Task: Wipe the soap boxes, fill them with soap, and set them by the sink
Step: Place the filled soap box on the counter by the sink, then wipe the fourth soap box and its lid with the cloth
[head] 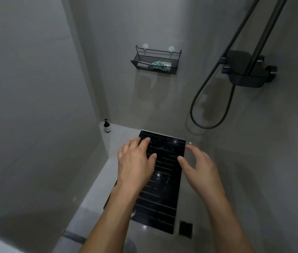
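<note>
Setting: shower stall, smooth grey walls, matte and faintly glossy.

Left hand (135, 159): fingers spread, empty, held out in the air above the floor.

Right hand (197, 165): fingers spread and slightly curled, empty, level with the left.

Wire basket (173, 57): black mesh, rectangular, hung on the back wall from two white hooks, well above both hands. Holds a pale flat item (142, 65) at its left end, possibly a soap box, too small to confirm; beside it a green-and-white striped cloth (158, 66), soft and crumpled.

Floor panel (162, 179): black, glossy, slatted, rectangular, with light veins.

Pump bottle (107, 126): small, dark, upright in the floor corner.

Shower fitting (244, 70): dark matte body with looping hose.

Step, as judged: the opening one, fetching boxes and cloth; no wiping begun. Next move calls for raising both hands to the basket and lifting its contents clear of the rim.
</note>
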The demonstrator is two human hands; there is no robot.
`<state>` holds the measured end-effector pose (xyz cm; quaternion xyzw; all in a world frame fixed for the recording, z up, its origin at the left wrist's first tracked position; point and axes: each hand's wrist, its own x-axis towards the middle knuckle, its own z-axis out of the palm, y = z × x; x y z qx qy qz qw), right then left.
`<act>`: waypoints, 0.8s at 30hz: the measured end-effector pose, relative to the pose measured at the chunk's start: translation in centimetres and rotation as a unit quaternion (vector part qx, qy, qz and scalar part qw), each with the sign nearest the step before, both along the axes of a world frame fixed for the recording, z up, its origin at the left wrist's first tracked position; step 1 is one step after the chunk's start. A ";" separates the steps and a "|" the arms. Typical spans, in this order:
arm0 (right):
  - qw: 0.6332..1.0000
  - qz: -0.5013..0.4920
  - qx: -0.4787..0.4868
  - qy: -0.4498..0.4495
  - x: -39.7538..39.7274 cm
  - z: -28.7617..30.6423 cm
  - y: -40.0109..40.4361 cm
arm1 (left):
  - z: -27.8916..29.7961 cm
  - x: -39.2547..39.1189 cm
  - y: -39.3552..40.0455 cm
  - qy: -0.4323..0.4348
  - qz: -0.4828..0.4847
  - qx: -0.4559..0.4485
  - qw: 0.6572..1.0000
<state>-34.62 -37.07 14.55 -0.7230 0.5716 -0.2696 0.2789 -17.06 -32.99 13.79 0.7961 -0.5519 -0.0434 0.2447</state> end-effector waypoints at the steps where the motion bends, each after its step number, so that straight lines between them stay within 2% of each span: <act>1: 1.000 -0.001 0.000 0.000 0.3 -0.2 -1.0 | -0.2 0.2 -1.2 0.005 -0.002 0.001 1.000; 12: 0.999 -0.031 0.012 0.017 6.3 -2.7 -16.9 | -2.0 5.9 -19.9 0.010 -0.081 0.011 0.997; 24: 0.998 -0.056 0.007 0.019 23.2 0.5 -40.3 | 0.5 23.0 -42.1 0.022 -0.077 0.030 0.996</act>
